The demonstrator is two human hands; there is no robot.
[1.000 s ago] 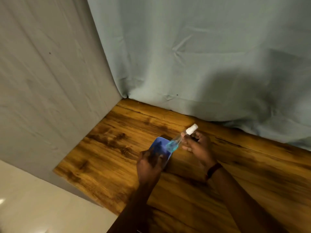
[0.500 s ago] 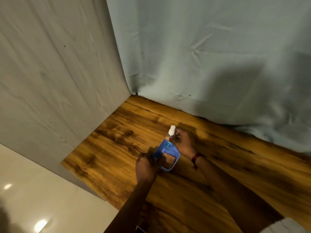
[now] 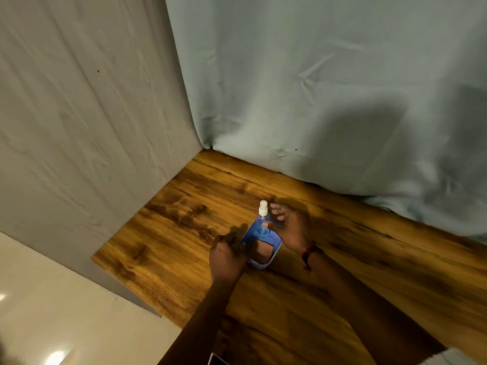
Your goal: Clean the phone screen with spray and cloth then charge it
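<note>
A small clear spray bottle (image 3: 262,219) with a white cap and blue liquid stands upright in the far end of a blue plastic holder (image 3: 275,252) on the wooden table (image 3: 184,233). A brown item (image 3: 263,251) lies in the holder's near part. My left hand (image 3: 226,250) grips the holder's left rim with curled fingers. Just right of the bottle is my right hand (image 3: 290,229), its fingers spread and loose; whether the thumb touches the bottle I cannot tell. No phone is clearly visible.
A pale blue-grey curtain (image 3: 316,101) hangs along the table's far edge and a grey panel (image 3: 79,127) closes the left side. A dark flat object (image 3: 218,360) and a pale corner (image 3: 463,356) show at the bottom edge. Cream floor (image 3: 66,312) lies left.
My right hand brought the tilted spray bottle down upright into the blue holder and opened its fingers off it. My left hand stayed on the holder's rim.
</note>
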